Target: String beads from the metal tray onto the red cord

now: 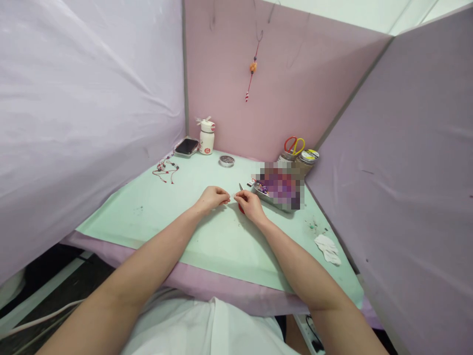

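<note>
Two bare hands meet over one pale green mat [212, 241], and here's the centre of it: the left hand [216, 197] comes in with thumb and fingers pinched together, and what it grips, if anything, I can't tell. The right hand [250, 203], just beside it, is pinched too, closed on one tiny pale piece [234, 196] right in the narrow gap between the hands. Which way that piece points, and how its long axis runs, is too small to call!

Below the right hand lies one red-handled tool [241, 209], partly covered; its metal tip points toward the far wall, leaning slightly left, long axis running away from the person. Whether the hand touches it, I can't tell.

Around them, the count: one metal tray [275, 203] to the right, contents mostly blurred; one round tin [226, 161] beyond; one white bottle [207, 139], with one dark-screened phone [186, 146] just beside it. Two looped handles, one red [290, 145], one yellow [299, 146], rise at the back, near one spool [309, 156]. Red beaded cords [166, 170] tangle at left, uncountable; one crumpled white cloth [327, 249] lies at right; one beaded ornament [253, 67] hangs on the pink wall [225, 93].
</note>
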`<move>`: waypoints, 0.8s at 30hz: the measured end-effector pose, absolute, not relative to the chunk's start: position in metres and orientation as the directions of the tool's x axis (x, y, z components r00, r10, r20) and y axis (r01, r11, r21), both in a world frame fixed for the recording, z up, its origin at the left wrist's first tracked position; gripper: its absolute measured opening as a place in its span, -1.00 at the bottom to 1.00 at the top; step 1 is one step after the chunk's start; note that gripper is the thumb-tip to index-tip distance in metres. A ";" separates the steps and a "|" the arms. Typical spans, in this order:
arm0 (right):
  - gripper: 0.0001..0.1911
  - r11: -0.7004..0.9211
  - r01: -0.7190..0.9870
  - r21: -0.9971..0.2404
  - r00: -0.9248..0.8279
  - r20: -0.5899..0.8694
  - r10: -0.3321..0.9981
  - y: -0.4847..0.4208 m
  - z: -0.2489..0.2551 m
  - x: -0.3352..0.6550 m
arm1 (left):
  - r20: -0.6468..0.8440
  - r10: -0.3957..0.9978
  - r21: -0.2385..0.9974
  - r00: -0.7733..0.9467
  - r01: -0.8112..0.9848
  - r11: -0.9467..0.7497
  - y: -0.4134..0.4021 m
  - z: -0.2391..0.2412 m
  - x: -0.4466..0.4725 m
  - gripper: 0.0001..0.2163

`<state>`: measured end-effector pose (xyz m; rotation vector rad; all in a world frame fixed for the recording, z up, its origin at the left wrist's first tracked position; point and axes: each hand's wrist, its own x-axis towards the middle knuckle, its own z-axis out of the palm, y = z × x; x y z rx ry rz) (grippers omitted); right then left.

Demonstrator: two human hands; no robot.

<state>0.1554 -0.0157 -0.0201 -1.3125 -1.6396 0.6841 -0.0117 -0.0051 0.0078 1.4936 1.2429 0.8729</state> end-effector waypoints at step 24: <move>-0.79 0.309 0.490 -0.815 -0.029 0.340 0.940 -0.015 -0.020 0.157 | -0.066 0.977 0.951 0.201 0.310 0.000 -0.005 0.011 -0.013 -0.84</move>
